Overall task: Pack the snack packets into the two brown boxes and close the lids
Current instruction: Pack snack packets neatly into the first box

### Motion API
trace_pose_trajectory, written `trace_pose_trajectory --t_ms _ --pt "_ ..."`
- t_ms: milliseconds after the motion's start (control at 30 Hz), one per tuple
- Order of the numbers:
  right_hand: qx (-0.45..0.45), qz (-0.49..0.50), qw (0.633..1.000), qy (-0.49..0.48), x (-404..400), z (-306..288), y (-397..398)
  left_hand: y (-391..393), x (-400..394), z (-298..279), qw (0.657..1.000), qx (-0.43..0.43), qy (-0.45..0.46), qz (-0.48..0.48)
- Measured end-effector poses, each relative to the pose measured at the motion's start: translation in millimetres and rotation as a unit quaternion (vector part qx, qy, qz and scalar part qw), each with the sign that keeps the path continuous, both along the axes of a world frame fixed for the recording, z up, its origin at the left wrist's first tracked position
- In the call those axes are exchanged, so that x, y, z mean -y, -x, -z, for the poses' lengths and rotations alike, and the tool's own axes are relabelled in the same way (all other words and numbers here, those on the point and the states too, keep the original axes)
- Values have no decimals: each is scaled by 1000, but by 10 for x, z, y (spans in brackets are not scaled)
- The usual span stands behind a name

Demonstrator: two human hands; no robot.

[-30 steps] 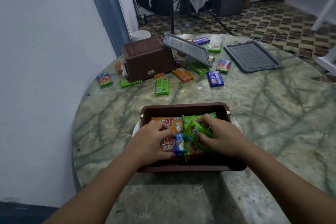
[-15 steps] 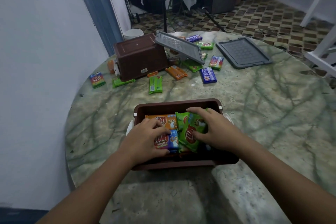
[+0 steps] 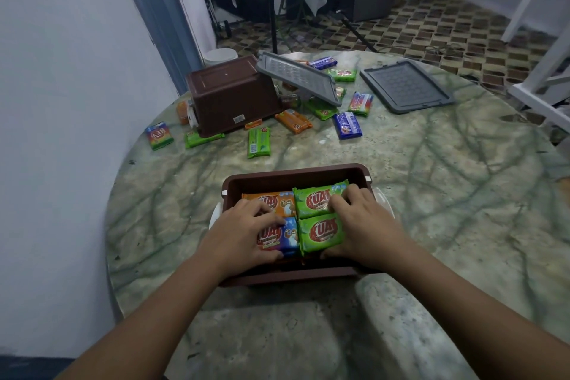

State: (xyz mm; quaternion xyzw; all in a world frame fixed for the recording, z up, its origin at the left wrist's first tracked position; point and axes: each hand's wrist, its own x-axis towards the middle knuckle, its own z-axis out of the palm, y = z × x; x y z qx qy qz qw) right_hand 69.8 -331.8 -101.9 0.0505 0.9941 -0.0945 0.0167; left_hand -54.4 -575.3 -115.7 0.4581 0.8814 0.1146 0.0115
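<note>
An open brown box [image 3: 296, 174] stands near me on the marble table. Inside lie an orange packet [image 3: 279, 202], a blue packet [image 3: 288, 236] and two green packets [image 3: 314, 199] [image 3: 322, 233], flat side by side. My left hand [image 3: 243, 233] presses on the orange and blue packets. My right hand [image 3: 362, 225] rests on the two green ones, thumb under the nearer. A second brown box [image 3: 229, 94] lies tipped over at the back, a grey lid [image 3: 297, 77] leaning against it. Another grey lid [image 3: 405, 85] lies flat to the right.
Several loose packets are scattered around the tipped box: green [image 3: 259, 142], orange [image 3: 293, 121], blue [image 3: 347, 125], rainbow [image 3: 159, 135]. The round table [image 3: 447, 194] ends near a white wall on the left. A fan stand and a white chair stand beyond it.
The green packets, held tilted in my right hand before, now lie flat in the box. My left hand stays pressed on the left packets.
</note>
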Motion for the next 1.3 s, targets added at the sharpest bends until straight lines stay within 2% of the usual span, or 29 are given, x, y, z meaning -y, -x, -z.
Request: trace_pose_trajectory --t_ms 333,467,567,633,667,733,800,833,900,1000,1167,1300 --pt "-28 8 999 -29 48 102 53 26 9 29 1000 -11 1 13" --pt "-48 18 999 1 53 104 32 6 4 33 999 -20 -23 8" --pt "-153 79 984 47 33 84 -16 -14 2 35 994 -42 -88 -41" --pt "-219 151 962 63 -5 89 -28 -10 0 43 986 -60 -107 -115" --pt "-221 196 953 74 -38 96 -31 -2 -14 43 979 -68 -101 -165" --pt "-147 278 940 134 -122 138 -2 52 -14 73 960 -48 -73 -267" --pt "-43 318 917 236 -220 159 48 107 -20 83 939 43 -70 -334" --pt "-16 323 904 280 -262 169 76 127 -26 78 927 98 -82 -353" --pt "-17 322 890 324 -309 172 117 154 -40 77 906 165 -107 -375" --pt "-27 319 894 313 -324 181 159 175 -57 63 888 191 -119 -402" --pt "-23 300 907 294 -344 185 271 115 -6 49 883 190 -115 -414" --pt "-14 248 929 274 -333 167 505 -9 134 89 849 192 -149 -470"
